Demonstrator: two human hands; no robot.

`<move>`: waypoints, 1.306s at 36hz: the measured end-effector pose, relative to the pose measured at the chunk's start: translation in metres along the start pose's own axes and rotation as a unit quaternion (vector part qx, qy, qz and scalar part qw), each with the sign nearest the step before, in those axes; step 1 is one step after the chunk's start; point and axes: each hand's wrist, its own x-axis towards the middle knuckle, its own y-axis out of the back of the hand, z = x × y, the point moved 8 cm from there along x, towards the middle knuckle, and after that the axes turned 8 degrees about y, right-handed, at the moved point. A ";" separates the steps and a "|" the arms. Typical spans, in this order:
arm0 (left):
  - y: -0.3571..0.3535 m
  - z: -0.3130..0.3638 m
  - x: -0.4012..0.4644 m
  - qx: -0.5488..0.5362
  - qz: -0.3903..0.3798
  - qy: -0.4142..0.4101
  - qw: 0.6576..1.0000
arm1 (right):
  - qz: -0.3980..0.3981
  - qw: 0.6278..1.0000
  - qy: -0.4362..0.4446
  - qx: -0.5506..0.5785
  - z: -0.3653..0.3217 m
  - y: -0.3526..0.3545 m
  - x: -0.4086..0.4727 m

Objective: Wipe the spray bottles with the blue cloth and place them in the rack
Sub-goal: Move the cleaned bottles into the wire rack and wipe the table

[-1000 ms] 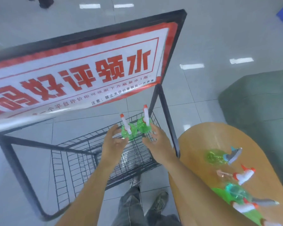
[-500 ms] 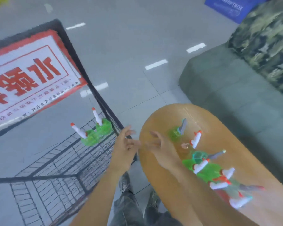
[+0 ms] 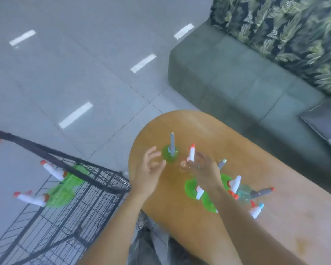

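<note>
Both hands now off the wire rack (image 3: pixel 96 180) and moved over the wooden table (image 3: pixel 227 142), frame centre. Left hand (image 3: pixel 148 175) empty, fingers apart and loosely curled, beside green spray bottle (image 3: pixel 170 153). Right hand (image 3: pixel 203 169) reaching clear spray bottle (image 3: pixel 189 159); grip cannot be told. Two green bottles (image 3: pixel 65 186) left in rack, lower left.

Far end of the wooden table (image 3: pixel 199 123) is bare, open approach from there. Near side is crowded: cluster of spray bottles (image 3: pixel 235 185) packed tight, nozzles sticking up and sideways. Green bottle with grey nozzle (image 3: pixel 171 152) stands apart, gap around it. Wire rack (image 3: pixel 96 180) rim just left of table; two bottles (image 3: pixel 61 185) fill its near corner.
</note>
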 end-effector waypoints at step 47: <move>-0.018 -0.007 0.029 -0.101 -0.042 0.061 0.992 | -0.087 0.995 -0.034 -0.044 -0.001 -0.003 0.031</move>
